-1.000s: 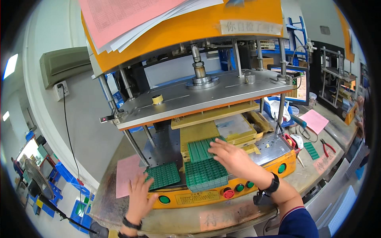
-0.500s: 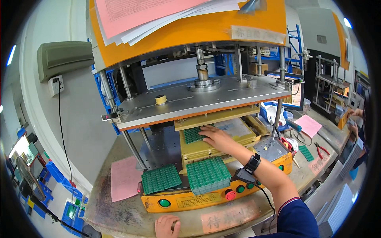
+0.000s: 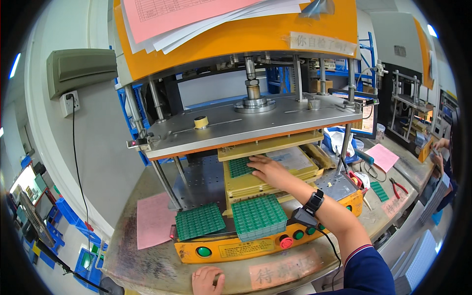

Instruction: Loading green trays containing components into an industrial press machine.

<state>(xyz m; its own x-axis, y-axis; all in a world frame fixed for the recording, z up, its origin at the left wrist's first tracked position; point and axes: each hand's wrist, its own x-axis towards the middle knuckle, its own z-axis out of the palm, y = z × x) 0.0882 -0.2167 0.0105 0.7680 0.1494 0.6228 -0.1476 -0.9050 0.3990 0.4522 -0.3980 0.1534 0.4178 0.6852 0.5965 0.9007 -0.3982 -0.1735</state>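
My right hand (image 3: 268,171) reaches under the raised press plate, its fingers stretched out over a green circuit board panel (image 3: 239,167). That panel lies in a yellow fixture (image 3: 255,189), partly covered by my fingertips. At the front edge of the bench rests my left hand (image 3: 206,281), fingers curled; something small and brownish shows between thumb and finger, too unclear to name. A neat stack of green circuit board panels (image 3: 259,214) sits on the front of the machine. To its left lies another green panel (image 3: 200,221), slightly askew.
Overhead is the metal press plate (image 3: 255,123), carried on steel posts. A red emergency button (image 3: 285,242) and green buttons (image 3: 203,251) line the yellow front. Red-handled pliers (image 3: 397,188) and a small green board (image 3: 378,191) lie right. Another person's hand (image 3: 441,144) shows far right.
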